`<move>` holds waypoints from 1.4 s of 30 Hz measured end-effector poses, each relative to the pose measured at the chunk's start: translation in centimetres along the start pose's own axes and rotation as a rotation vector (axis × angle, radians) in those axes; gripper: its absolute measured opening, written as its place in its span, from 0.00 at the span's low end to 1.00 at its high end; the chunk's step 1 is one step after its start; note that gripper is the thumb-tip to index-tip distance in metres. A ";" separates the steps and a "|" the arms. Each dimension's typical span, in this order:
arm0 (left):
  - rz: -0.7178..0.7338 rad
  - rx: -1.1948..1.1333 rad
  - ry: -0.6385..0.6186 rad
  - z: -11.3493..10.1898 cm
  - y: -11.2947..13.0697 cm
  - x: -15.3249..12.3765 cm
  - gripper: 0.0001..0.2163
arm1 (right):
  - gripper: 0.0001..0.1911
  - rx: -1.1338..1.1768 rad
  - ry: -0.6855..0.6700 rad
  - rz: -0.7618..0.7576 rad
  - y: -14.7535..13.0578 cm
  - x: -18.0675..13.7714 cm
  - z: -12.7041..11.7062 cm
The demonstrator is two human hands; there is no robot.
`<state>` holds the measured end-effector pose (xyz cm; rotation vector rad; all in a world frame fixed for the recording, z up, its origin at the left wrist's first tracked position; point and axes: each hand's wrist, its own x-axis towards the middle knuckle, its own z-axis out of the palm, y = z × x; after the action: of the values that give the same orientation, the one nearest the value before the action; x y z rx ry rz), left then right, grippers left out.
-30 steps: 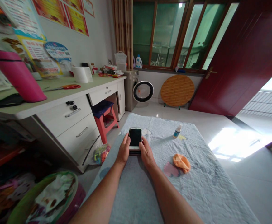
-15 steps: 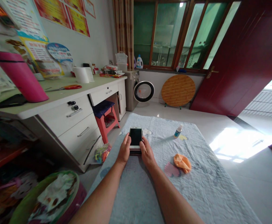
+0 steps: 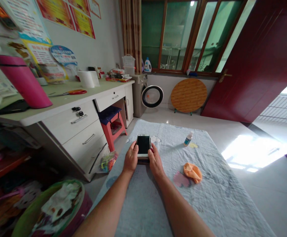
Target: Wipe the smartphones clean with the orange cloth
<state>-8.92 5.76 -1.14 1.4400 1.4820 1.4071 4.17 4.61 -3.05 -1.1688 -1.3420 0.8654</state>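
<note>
A white-framed smartphone (image 3: 143, 144) with a dark screen is held between my two hands, above the light blue cloth (image 3: 138, 204). My left hand (image 3: 131, 157) grips its left edge, thumb on the front. On the right edge, my right hand (image 3: 155, 159) closes the same way. Below the phone's lower end a dark edge shows; I cannot make out what it belongs to. To the right on the cloth lies a crumpled orange cloth (image 3: 192, 172). Farther back stands a small spray bottle (image 3: 188, 139) with a blue label, apart from both hands.
At the left is a desk (image 3: 69, 98) bearing a pink tumbler (image 3: 25, 82), scissors (image 3: 76, 92) and a paper roll (image 3: 86, 79). A filled waste bin (image 3: 84, 205) stands at lower left. Beyond are a pink stool (image 3: 112, 130), a washing machine (image 3: 137, 95) with its door open, and a round wooden tabletop (image 3: 189, 94).
</note>
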 end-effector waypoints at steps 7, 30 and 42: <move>-0.016 -0.038 -0.036 -0.5 0.3 -0.1 0.25 | 0.31 -0.066 -0.069 -0.123 -0.4 -0.9 0.7; -0.042 -0.034 -0.076 -1.2 0.3 0.1 0.25 | 0.35 -0.087 -0.012 -0.068 -0.4 -1.8 2.3; 0.142 0.060 0.014 -0.8 -0.2 0.0 0.22 | 0.36 -0.210 0.004 -0.141 -0.7 -1.7 1.8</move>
<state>-9.73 5.61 -1.13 1.6032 1.4662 1.4707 2.10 3.08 -3.03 -1.2180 -1.5211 0.6319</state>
